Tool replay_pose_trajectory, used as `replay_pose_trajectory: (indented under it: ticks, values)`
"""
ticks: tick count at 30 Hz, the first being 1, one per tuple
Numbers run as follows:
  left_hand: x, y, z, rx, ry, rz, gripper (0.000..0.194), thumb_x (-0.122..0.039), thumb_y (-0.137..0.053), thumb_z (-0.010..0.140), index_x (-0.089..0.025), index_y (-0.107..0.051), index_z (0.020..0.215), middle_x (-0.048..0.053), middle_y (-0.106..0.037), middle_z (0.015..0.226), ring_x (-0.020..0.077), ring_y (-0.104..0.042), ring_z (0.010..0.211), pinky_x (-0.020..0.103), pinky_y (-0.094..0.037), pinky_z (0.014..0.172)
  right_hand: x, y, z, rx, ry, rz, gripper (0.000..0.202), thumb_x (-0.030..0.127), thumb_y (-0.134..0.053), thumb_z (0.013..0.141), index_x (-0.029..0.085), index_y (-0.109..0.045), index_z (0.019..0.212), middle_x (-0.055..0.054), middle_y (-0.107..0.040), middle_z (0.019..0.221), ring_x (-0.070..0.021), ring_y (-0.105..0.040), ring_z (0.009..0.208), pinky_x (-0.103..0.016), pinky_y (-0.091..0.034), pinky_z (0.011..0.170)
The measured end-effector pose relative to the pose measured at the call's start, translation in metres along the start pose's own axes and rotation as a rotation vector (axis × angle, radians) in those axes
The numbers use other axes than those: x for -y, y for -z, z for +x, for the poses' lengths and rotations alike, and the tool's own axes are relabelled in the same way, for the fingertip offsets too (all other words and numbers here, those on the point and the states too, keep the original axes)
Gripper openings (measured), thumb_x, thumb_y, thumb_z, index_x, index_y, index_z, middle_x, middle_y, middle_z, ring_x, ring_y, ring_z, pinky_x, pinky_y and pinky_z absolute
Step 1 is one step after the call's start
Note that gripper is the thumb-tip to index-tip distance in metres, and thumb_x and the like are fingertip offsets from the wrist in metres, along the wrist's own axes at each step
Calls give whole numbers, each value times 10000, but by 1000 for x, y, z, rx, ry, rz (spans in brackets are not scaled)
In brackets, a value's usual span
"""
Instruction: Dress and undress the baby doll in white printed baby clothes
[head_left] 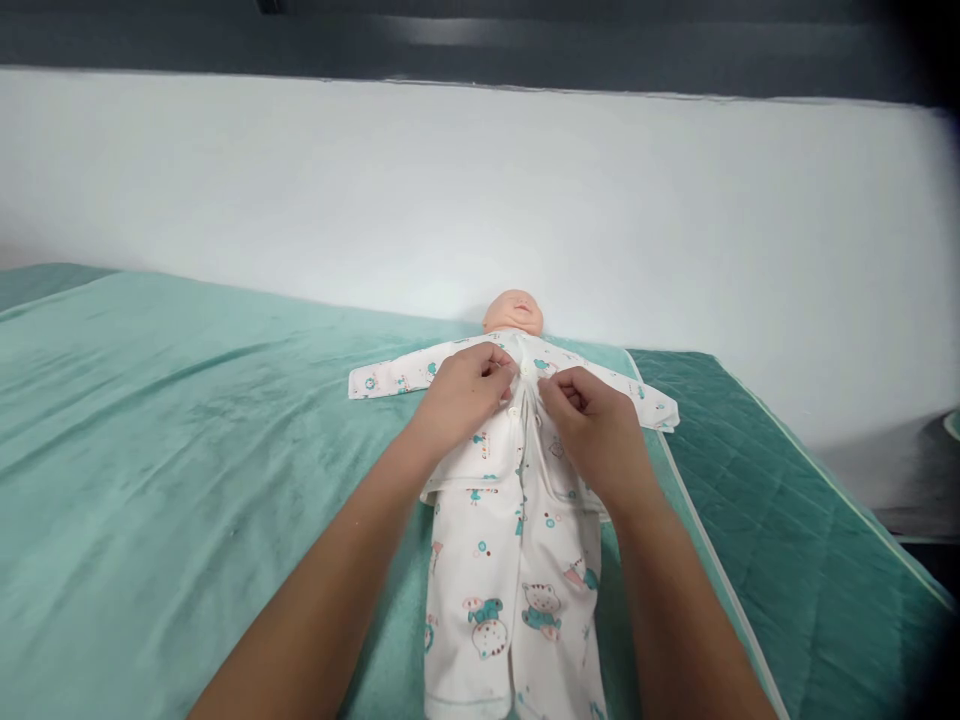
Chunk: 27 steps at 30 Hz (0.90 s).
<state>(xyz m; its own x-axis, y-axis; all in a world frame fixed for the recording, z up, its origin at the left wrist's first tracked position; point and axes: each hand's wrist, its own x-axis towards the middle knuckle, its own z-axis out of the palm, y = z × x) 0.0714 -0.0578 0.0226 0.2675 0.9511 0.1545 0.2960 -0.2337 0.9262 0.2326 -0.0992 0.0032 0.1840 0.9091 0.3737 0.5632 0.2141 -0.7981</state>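
Note:
A baby doll (514, 312) lies on its back, dressed in a white printed jacket (480, 455) and matching trousers (480, 590). Both jacket sleeves stretch out to the sides. My left hand (472, 385) pinches the jacket's front edge at the chest, left of the centre line. On the other side of the opening, my right hand (589, 415) has its fingers closed on the other front edge. Small buttons show between the hands, one near the collar and one lower down. Below them the front edges hang slightly apart.
A light green cover (187, 430) lies under the doll and spreads left. Darker green quilted fabric (780, 500) is at the right. Behind the doll's head stands a white wall (450, 190), with a dark band along its top.

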Motion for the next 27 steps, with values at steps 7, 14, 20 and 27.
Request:
replay_pose_trajectory:
  ticks: [7, 14, 20, 27]
  values:
    - [3, 6, -29, 81, -25, 109, 123, -318, -599, 825, -207, -653, 823, -17, -598, 730, 115, -515, 648, 235, -391, 592, 19, 3, -15, 160, 17, -416, 251, 332, -672, 755, 240, -449, 687, 5, -546, 663, -142, -421, 546, -282, -241, 518]
    - [10, 7, -28, 111, -117, 154, 81, -268, -606, 826, -202, -636, 788, -6, -591, 780, 120, -516, 698, 236, -389, 612, 17, 13, -15, 268, -14, -355, 237, 290, -545, 840, 230, -462, 626, 13, -546, 593, -136, -419, 521, -280, -260, 490]
    - [7, 7, -30, 120, -117, 106, 118, -280, -594, 862, -195, -602, 781, -25, -562, 692, 99, -479, 612, 231, -352, 555, 14, 21, -8, 338, -155, 20, 282, 432, -608, 852, 211, -570, 680, 38, -492, 603, -113, -400, 564, -251, -282, 503]
    - [7, -10, -33, 108, -41, -415, 189, -368, -596, 895, -183, -567, 909, -22, -587, 655, 89, -532, 550, 233, -461, 559, 6, 10, -9, 392, -312, 720, 267, 453, -703, 808, 201, -617, 791, 36, -531, 640, -95, -401, 532, -236, -274, 489]
